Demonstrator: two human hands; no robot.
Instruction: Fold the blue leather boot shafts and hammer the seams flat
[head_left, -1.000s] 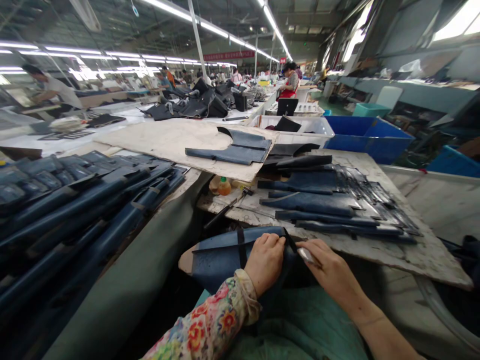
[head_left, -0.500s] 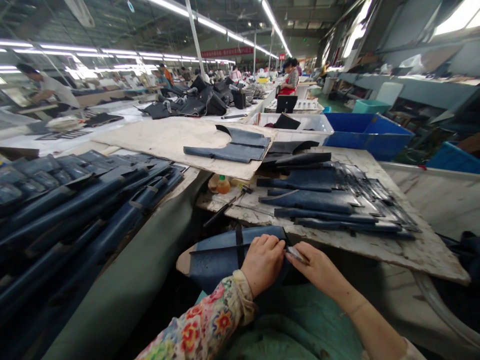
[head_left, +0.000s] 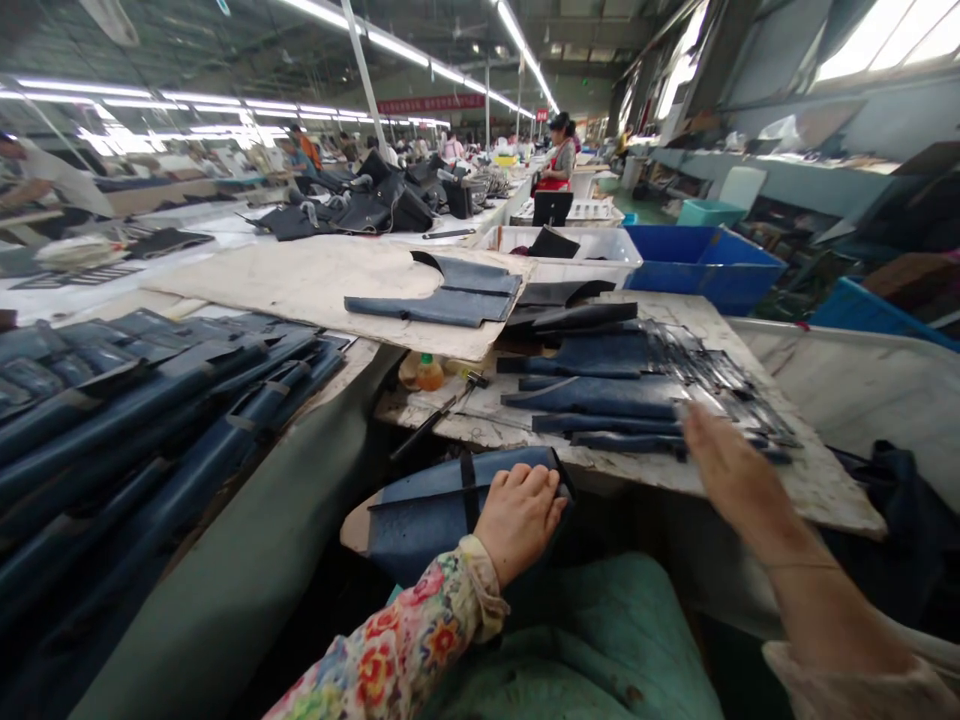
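Note:
In front of my lap, a blue leather panel (head_left: 420,510) with a dark crossing strip lies over a tan-ended form. Curled over the panel's right end, my left hand (head_left: 521,515) grips it, and a small pale bit shows by the fingertips. My right hand (head_left: 739,480) is raised off to the right, smeared by motion, its fingers pointing toward the row of blue leather pieces (head_left: 615,395) on the worn bench. Whether it holds anything I cannot make out. A hammer (head_left: 435,415) rests at the bench edge beyond the panel.
Many folded blue pieces (head_left: 202,400) cover the left side. A cut blue piece (head_left: 442,300) lies on a pale board (head_left: 285,270). Beside the hammer stands a small orange bottle (head_left: 429,373). Farther back are a white bin (head_left: 600,262), a blue bin (head_left: 705,265) and a co-worker (head_left: 559,155).
My right hand has left the panel's right end, where it held a small metallic object, and swung right and up toward the bench pieces. My left hand stays on the panel. The view has shifted slightly.

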